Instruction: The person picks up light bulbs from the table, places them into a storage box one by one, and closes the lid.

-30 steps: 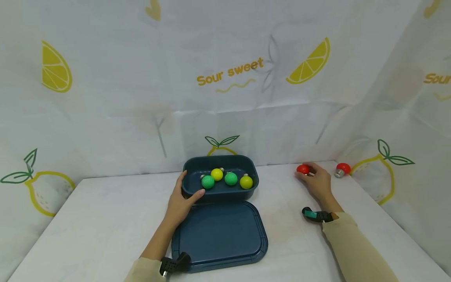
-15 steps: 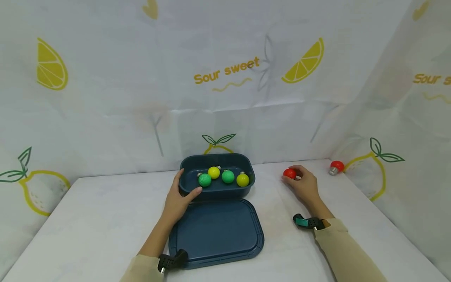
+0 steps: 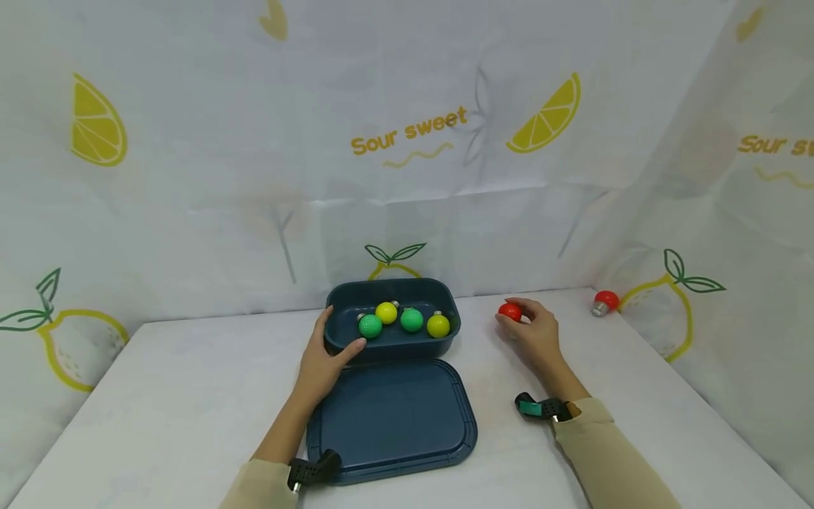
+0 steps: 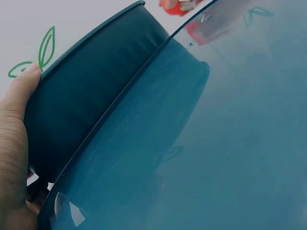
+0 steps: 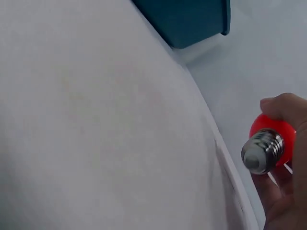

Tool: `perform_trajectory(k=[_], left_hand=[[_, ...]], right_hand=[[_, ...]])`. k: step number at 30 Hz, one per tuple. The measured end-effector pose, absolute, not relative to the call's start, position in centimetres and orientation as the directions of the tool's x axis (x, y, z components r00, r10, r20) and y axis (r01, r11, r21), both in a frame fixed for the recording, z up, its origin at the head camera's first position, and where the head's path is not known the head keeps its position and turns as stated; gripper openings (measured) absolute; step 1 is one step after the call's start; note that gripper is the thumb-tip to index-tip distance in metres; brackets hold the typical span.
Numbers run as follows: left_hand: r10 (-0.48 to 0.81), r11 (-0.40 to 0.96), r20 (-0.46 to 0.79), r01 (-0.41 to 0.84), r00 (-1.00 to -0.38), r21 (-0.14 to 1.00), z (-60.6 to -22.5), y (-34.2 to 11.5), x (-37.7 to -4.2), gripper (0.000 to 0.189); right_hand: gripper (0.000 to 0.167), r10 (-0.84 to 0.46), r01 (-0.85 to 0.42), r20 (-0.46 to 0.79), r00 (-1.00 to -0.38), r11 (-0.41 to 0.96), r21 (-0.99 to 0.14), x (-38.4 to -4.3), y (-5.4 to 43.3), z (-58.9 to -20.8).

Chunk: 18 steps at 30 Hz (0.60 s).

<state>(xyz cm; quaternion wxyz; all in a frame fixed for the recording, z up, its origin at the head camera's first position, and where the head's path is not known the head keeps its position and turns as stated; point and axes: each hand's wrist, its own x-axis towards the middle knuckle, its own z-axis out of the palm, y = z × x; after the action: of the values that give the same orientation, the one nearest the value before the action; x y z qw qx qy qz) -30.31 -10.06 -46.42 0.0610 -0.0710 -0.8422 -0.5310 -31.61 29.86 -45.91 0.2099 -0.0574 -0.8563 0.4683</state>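
In the head view my right hand pinches a red light bulb between thumb and fingers, to the right of the dark blue plastic box. The right wrist view shows the silver screw base of this red bulb facing the camera. My left hand holds the box's front left corner, thumb at the front and fingers along the left side. Inside the box lie two green bulbs and two yellow bulbs. In the left wrist view the left thumb touches the box rim.
A dark blue lid lies flat just in front of the box. Another red bulb sits at the table's back right corner. A white cloth with lemon prints hangs behind the table.
My right hand has moved left with the red bulb, away from the back right corner and nearer the box. The left hand stays on the box.
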Motion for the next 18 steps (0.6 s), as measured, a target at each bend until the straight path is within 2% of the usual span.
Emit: perform_trajectory(k=[9, 18], left_hand=[[0.042, 0.414, 0.174, 0.176, -0.984, 0.893, -46.5, -10.0, -30.3, 0.095], [0.038, 0.411, 0.187, 0.186, -0.982, 0.892, -46.5, -10.0, -30.3, 0.094]], right_hand=[[0.04, 0.294, -0.284, 0.491, -0.82, 0.536, -0.795, -33.0, 25.9, -43.7], [0.037, 0.26, -0.36, 0.539, -0.801, 0.511, -0.781, -34.7, 22.1, -41.5]])
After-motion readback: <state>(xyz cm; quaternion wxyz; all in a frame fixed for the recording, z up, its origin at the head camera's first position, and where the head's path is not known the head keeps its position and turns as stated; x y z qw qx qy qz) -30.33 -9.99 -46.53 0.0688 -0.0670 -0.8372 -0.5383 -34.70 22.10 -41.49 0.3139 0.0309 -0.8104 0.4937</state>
